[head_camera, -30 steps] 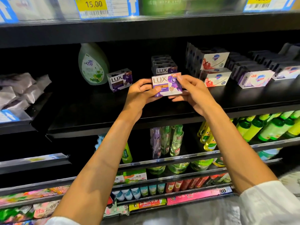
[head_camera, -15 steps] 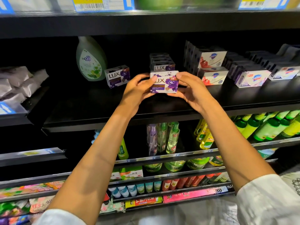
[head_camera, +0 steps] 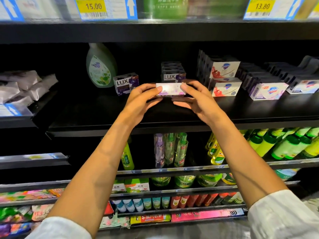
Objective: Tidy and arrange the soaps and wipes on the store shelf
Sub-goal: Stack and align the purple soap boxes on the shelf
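Observation:
A purple and white Lux soap box (head_camera: 170,90) is held between both hands just above the black shelf (head_camera: 96,116). My left hand (head_camera: 141,100) grips its left end and my right hand (head_camera: 196,99) grips its right end. The box lies flat, its narrow side facing me. Right behind it a stack of Lux boxes (head_camera: 173,72) stands on the shelf. Another Lux box (head_camera: 126,83) stands alone to the left. White soap boxes (head_camera: 224,78) with red print are stacked to the right, and wipes packs (head_camera: 22,85) lie at far left.
A green liquid soap bottle (head_camera: 101,66) stands at the back left of the shelf. More white and purple soap boxes (head_camera: 268,90) line the right side. Green and yellow bottles (head_camera: 284,145) fill the shelf below. Price tags (head_camera: 94,6) hang on the upper shelf edge.
Both hands have tipped the Lux box from its front face showing to lying flat, and lowered it toward the shelf in front of the Lux stack.

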The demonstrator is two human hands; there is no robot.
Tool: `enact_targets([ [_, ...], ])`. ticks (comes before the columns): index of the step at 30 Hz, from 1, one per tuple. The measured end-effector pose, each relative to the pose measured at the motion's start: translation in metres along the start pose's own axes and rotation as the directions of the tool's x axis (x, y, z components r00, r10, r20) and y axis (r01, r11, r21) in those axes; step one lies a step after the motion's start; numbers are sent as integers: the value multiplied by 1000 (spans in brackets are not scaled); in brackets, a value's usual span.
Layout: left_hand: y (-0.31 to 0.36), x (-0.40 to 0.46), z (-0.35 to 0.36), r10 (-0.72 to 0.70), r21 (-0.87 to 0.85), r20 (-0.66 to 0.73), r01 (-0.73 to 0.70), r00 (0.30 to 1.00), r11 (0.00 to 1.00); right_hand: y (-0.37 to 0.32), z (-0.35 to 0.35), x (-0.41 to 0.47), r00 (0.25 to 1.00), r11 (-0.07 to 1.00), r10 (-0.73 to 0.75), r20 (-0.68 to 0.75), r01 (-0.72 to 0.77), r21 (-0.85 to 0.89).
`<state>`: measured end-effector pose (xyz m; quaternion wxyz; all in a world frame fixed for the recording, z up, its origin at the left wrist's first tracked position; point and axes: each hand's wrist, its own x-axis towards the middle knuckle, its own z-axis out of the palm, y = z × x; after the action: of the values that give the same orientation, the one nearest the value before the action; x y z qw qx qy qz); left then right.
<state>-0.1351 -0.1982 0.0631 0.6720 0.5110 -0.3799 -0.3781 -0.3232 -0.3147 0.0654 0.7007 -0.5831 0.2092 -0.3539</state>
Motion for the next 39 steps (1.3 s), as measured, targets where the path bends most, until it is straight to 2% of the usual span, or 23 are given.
enact_targets([
  [5, -2, 0, 1, 24, -13, 35, -24, 999, 1000, 0, 3, -3, 997, 996, -65, -31, 63, -71],
  [10, 3, 0, 3, -49, -167, 62, 59, 997, 984, 0, 2, -3, 986, 970, -162, -28, 154, -186],
  [15, 1, 3, 1, -58, -93, 60, 63, 997, 994, 4, 2, -3, 981, 959, -180, 66, 190, -211],
  [21, 0, 2, -5, -23, -88, 50, 27, 998, 996, 5, 4, -1, 987, 981, -96, 126, 115, -157],
  [26, 0, 2, -3, -6, -99, 33, 9, 999, 995, 1, 9, -1, 998, 995, 11, 60, -5, -101],
  [30, -1, 0, -3, 25, -85, 58, -20, 998, 996, 3, 7, -1, 998, 994, -6, 60, 13, -109],
  [34, 1, -2, 0, -22, -121, 58, 29, 998, 992, 4, 7, -2, 998, 991, -54, 39, 58, -121],
  [39, 4, -4, 5, -19, -59, 46, 21, 999, 998, 5, 5, -2, 994, 976, -95, 49, 102, -190],
])
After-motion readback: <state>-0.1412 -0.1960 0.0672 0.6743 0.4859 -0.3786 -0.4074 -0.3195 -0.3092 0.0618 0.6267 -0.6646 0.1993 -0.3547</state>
